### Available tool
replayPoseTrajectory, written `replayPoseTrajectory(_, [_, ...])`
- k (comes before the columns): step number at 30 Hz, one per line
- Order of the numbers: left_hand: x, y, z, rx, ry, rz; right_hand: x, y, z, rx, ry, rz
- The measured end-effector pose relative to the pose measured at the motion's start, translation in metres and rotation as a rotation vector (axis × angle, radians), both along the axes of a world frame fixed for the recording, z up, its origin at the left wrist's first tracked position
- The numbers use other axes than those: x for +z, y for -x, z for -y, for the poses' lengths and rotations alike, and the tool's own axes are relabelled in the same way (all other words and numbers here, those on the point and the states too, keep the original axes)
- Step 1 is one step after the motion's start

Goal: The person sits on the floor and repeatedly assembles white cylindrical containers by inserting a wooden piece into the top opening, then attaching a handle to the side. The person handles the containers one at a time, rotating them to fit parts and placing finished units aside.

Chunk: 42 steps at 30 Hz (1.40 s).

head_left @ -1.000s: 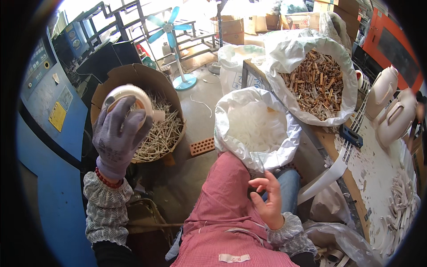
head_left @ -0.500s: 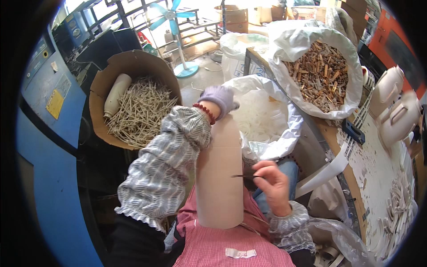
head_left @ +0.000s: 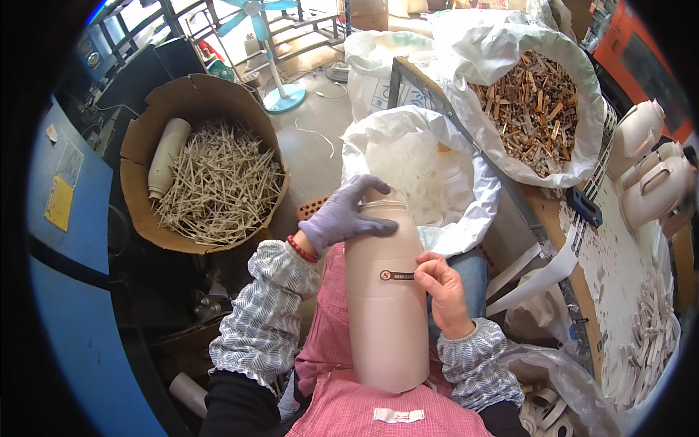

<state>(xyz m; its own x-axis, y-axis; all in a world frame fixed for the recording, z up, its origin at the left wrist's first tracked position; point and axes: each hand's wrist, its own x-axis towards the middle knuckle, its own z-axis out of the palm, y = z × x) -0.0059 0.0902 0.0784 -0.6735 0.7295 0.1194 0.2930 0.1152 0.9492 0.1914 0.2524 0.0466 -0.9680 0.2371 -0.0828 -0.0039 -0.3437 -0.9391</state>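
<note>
Flask body point(head_left: 384, 306): tall pale pink plastic shell, upright on the person's lap, small dark label on its front.
Left hand point(head_left: 342, 217): gloved in grey, fingers curled over the flask body's neck, gripping it.
Right hand point(head_left: 442, 290): bare, thumb and fingers pressed on the flask body's right side beside the label.
White sack point(head_left: 466, 218): open, just behind the flask body.
Cardboard drum point(head_left: 196, 95): left of the flask body, holding pale sticks and 1 tube.

The left hand point(head_left: 342, 217) left the cardboard box point(head_left: 145, 146), where it had held a pale tube point(head_left: 166, 156), and came to the top of a tall beige flask point(head_left: 384, 306) over the lap. The tube lay in the box among the sticks point(head_left: 218, 186). The right hand point(head_left: 444, 288) rose from the lap to the flask's side.
</note>
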Motion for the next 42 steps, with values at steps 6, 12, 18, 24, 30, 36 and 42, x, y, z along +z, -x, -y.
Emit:
replayPoseTrajectory(6, [0.021,-0.016,-0.012,0.083,0.233,-0.403,0.024,-0.003,0.004,-0.032,-0.319,0.062])
replayPoseTrajectory(12, [0.037,-0.02,-0.017,0.061,0.348,-0.469,0.03,-0.001,0.019,-0.123,-0.594,0.049])
replayPoseTrajectory(18, [0.041,-0.002,0.0,-0.237,0.306,-0.534,0.025,-0.002,0.019,-0.153,-0.588,0.081])
replayPoseTrajectory(24, [0.035,-0.003,0.009,-0.372,0.347,-0.72,0.024,-0.001,0.02,-0.162,-0.587,0.093])
replayPoseTrajectory(30, [0.036,-0.003,0.007,-0.39,0.377,-0.705,0.023,0.002,0.037,-0.263,-0.84,0.024])
replayPoseTrajectory(36, [0.042,-0.003,0.005,-0.423,0.456,-0.631,0.017,0.005,0.038,-0.314,-0.912,0.016])
replayPoseTrajectory(42, [0.046,0.002,0.014,-0.016,0.145,-0.116,-0.023,0.003,-0.001,-0.276,-0.239,0.076])
